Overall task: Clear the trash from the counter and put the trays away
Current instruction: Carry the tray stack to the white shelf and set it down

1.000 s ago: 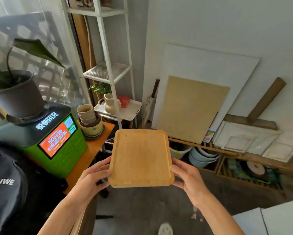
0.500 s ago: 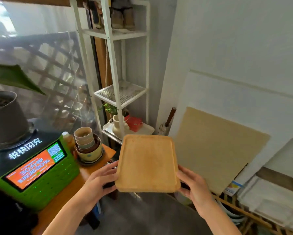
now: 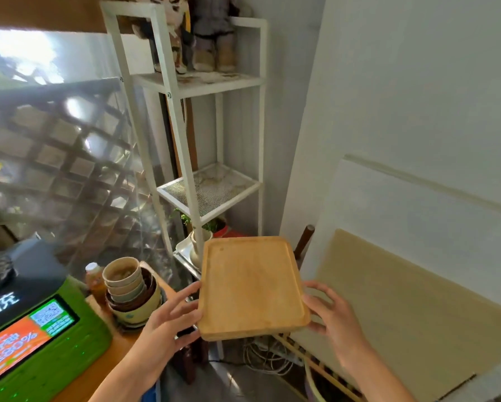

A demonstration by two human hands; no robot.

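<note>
A rectangular wooden tray (image 3: 252,285) with a shallow raised rim is held level in front of me, nothing lying in it. My left hand (image 3: 168,323) grips its left edge and my right hand (image 3: 334,317) grips its right edge. The tray hovers in front of a tall white shelf unit (image 3: 185,117). The shelf's mesh middle level (image 3: 211,190) is just above and beyond the tray's far edge. The lowest level, behind the tray, holds a white tray with a pale jug (image 3: 198,242) and a small plant.
Left on a wooden side table (image 3: 118,352) stand a stack of bowls and cups (image 3: 129,291), a small bottle (image 3: 94,278) and a green machine with a lit screen (image 3: 31,340). Boards (image 3: 417,300) lean on the right wall. Cables (image 3: 266,358) lie on the floor. Figurines (image 3: 191,33) occupy the top shelf.
I have stepped closer to the shelf unit and my view has tilted up. The tray, held in both hands, has risen toward the mesh shelf.
</note>
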